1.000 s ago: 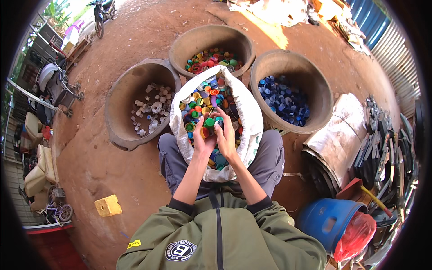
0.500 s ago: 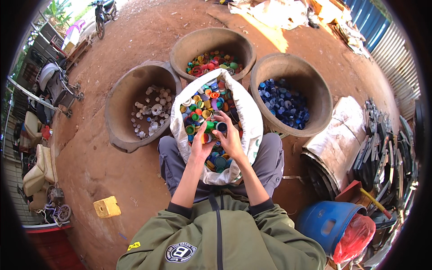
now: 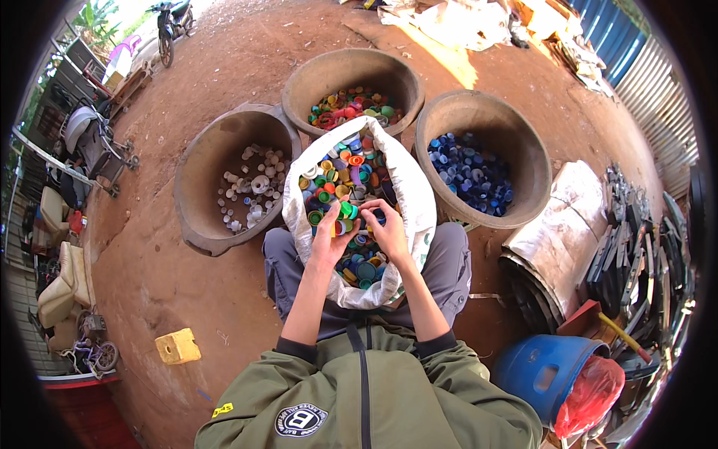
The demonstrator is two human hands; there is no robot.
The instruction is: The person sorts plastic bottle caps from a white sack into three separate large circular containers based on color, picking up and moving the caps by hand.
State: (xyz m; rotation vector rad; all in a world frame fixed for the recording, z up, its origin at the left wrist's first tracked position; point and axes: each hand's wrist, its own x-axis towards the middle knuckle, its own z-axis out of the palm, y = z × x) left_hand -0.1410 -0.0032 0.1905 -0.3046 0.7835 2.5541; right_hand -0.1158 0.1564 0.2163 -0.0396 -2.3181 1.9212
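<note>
1. Both hands are down in the white sack (image 3: 407,196) of mixed bottle caps (image 3: 340,179), which sits between the person's knees.
2. The left hand (image 3: 329,238) has its fingers (image 3: 334,213) curled together over the caps near the middle of the pile, and they look like they're pinching a green cap (image 3: 345,210). The cap is right at the fingertips, touching them.
3. The right hand (image 3: 387,232) sits just beside the left one, thumbs nearly meeting. Its fingers (image 3: 372,206) are bent and bunched over the caps. Can't tell whether it actually grips one, too small and partly hidden.
4. Most of the loose caps lie beyond the fingertips, toward the far end of the sack; a few blue and teal ones lie under the wrists, nearer the body.
5. Three big round tubs ring the sack past the fingers: the left tub (image 3: 202,187) holds white caps, the far tub (image 3: 329,71) holds red, green and mixed colours, the right tub (image 3: 523,150) holds blue ones.
6. All of it stands on the red dirt ground (image 3: 187,299). A yellow block (image 3: 177,346) lies well off to the left of the hands, and a blue barrel (image 3: 538,367) stands off to the right, near the elbow.
</note>
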